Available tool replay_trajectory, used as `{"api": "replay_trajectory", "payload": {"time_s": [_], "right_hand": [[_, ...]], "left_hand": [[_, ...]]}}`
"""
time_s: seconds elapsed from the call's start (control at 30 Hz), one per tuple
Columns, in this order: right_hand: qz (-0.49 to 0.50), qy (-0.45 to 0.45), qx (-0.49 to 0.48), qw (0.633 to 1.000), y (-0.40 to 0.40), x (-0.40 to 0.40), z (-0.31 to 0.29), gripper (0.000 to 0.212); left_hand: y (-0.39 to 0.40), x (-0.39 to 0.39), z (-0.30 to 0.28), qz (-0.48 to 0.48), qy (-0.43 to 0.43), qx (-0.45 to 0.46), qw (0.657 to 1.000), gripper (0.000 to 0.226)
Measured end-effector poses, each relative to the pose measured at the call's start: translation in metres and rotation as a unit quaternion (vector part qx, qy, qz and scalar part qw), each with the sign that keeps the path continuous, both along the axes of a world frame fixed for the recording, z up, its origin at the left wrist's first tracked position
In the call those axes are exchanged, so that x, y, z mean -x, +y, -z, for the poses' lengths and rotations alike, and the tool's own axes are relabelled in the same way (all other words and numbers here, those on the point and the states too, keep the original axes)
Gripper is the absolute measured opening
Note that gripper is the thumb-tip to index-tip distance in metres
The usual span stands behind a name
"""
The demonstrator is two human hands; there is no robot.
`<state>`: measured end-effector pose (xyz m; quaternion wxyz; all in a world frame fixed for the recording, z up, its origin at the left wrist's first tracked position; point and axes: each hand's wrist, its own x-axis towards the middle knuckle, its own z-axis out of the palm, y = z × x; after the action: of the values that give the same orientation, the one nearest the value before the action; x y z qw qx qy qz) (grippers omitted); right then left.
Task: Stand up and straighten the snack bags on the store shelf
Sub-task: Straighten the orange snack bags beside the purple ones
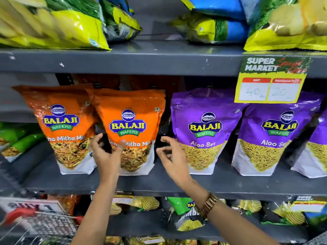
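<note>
Two orange Balaji snack bags stand on the grey middle shelf (53, 181): the left orange bag (60, 131) leans a little left, and the right orange bag (134, 128) overlaps it. More orange bags stand behind them. My left hand (106, 154) is at the right orange bag's lower left edge, thumb on its front and fingers reaching behind the edge. My right hand (173, 156) hovers in the gap between that bag and the first purple bag (203, 131), fingers curled apart, holding nothing. A second purple bag (272, 137) stands upright further right.
A yellow price card (269, 82) hangs from the upper shelf edge over the purple bags. Big yellow-green bags (53, 23) lie on the top shelf. Green bags (16, 140) lie flat at far left. A wire shopping basket (35, 225) sits at lower left. Chip bags (182, 216) fill the lower shelf.
</note>
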<state>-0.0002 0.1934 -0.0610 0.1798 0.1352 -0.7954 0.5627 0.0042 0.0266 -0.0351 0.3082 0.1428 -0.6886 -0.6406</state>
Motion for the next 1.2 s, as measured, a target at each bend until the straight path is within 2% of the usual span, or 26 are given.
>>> {"api": "replay_trajectory", "payload": {"time_s": [0.1,0.2,0.3,0.43,0.53,0.67,0.77,0.87,0.97,1.13,1.2], "right_hand": [[-0.022,-0.039,0.002,0.999,-0.017,0.011,-0.006,0.043],[-0.008,-0.057,0.057,0.997,-0.03,0.018,-0.02,0.041],[0.015,-0.031,0.126,0.991,-0.035,0.027,-0.037,0.032],[0.073,0.025,0.219,0.973,-0.043,0.043,-0.063,0.007],[0.127,0.041,0.281,0.95,-0.043,0.054,-0.078,0.013],[0.131,0.008,0.316,0.939,-0.044,0.062,-0.077,0.023],[0.124,-0.026,0.336,0.933,-0.044,0.06,-0.08,0.027],[0.066,-0.078,0.323,0.941,-0.04,0.051,-0.071,0.032],[0.028,-0.142,0.277,0.95,-0.042,0.04,-0.041,0.035],[-0.006,-0.277,0.184,0.943,-0.053,0.03,0.022,0.061],[-0.01,-0.286,0.152,0.946,-0.055,0.03,0.035,0.057]], "left_hand": [[-0.02,0.005,0.008,0.105,-0.041,-0.08,0.99,0.06],[-0.034,0.007,0.002,0.138,-0.04,-0.12,0.982,0.045],[-0.041,0.015,-0.02,0.136,0.008,-0.126,0.983,0.038],[-0.052,0.042,-0.055,0.091,0.042,-0.122,0.988,0.037],[-0.061,0.062,-0.071,0.051,0.041,-0.154,0.986,0.019],[-0.06,0.065,-0.066,0.026,0.055,-0.174,0.983,0.015],[-0.058,0.063,-0.061,0.048,0.041,-0.166,0.984,0.017],[-0.059,0.054,-0.043,0.102,-0.022,-0.132,0.986,0.029],[-0.051,0.04,-0.013,0.167,-0.079,-0.096,0.978,0.027],[-0.038,0.027,0.035,0.234,-0.142,-0.13,0.953,0.056],[-0.034,0.027,0.043,0.241,-0.128,-0.152,0.95,0.056]]}}
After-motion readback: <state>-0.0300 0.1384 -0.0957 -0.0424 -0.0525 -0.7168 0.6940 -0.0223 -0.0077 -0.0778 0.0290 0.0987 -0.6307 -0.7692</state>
